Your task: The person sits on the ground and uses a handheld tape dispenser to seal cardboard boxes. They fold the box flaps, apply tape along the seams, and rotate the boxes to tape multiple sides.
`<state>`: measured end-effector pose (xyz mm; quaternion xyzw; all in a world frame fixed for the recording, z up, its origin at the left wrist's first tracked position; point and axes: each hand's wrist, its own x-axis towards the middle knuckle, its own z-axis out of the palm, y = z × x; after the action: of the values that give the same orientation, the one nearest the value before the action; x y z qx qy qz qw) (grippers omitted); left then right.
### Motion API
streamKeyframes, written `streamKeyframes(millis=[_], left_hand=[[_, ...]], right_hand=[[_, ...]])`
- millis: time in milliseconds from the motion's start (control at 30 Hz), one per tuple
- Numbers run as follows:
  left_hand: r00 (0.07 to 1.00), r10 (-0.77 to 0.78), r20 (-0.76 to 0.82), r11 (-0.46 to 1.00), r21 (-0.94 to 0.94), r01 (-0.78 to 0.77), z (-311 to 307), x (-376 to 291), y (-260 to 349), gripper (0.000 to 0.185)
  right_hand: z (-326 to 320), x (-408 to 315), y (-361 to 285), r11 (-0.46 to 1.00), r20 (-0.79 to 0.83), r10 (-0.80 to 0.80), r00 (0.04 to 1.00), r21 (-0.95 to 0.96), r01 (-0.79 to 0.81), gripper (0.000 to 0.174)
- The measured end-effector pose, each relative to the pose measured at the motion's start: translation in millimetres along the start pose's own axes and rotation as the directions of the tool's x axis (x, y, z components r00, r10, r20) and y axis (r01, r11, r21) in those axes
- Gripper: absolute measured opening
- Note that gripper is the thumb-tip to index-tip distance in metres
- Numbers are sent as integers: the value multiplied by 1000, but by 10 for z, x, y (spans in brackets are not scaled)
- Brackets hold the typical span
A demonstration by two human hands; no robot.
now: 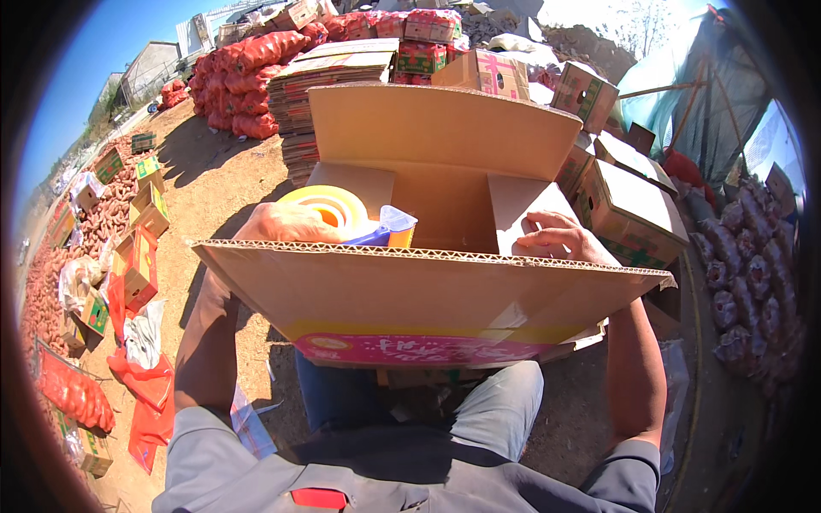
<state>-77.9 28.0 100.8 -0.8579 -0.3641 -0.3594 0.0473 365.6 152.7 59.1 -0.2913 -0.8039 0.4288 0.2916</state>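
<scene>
A large cardboard box point(410, 288) with raised flaps is held in front of my body, its near flap bearing printed writing on a pink and yellow band. Behind that flap's edge, at the left, my left hand point(285, 222) grips a tape dispenser point(385, 229) with a blue frame and a roll of yellow tape. My right hand point(561, 238) is at the box's right side, its fingers bent against the right inner flap; the thumb is partly hidden. The far flap point(442, 128) stands up, and the box's bottom is hidden from view.
Behind the box is a stack of flattened cartons point(301, 96), beside piled red mesh sacks point(237, 83). Closed cartons point(632, 211) stand at the right, near bagged produce point(744, 276). Sweet potatoes point(106, 215) and open cartons point(136, 269) lie on the ground at the left.
</scene>
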Motion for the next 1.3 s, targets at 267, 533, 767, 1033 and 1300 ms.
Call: streamKeyframes(millis=[267,533,767,1033,1300], left_hand=[[993,34,109,999,9,-35,30,115,-23,29],[991,26,128,999,-34,-22,-19,141,-105,28],[984,-163,-77,973,-179,147,-219,-223,-424,28],[936,-344,-81,799,-549,246,-613,-71,-381,35],[649,-496,-577,608,-764,-216,-1267,-221,-629,55]], right_hand=[[-321,523,-126,438,-166,-176,970,-896,-74,126],[-505,960,-215,211,-78,-400,913,-978,8,146],[-90,456,8,457,34,-417,908,-856,242,67],[-136,158,-161,754,-57,-290,955,-628,191,44],[2,44,58,895,-106,-237,966,-411,174,55]])
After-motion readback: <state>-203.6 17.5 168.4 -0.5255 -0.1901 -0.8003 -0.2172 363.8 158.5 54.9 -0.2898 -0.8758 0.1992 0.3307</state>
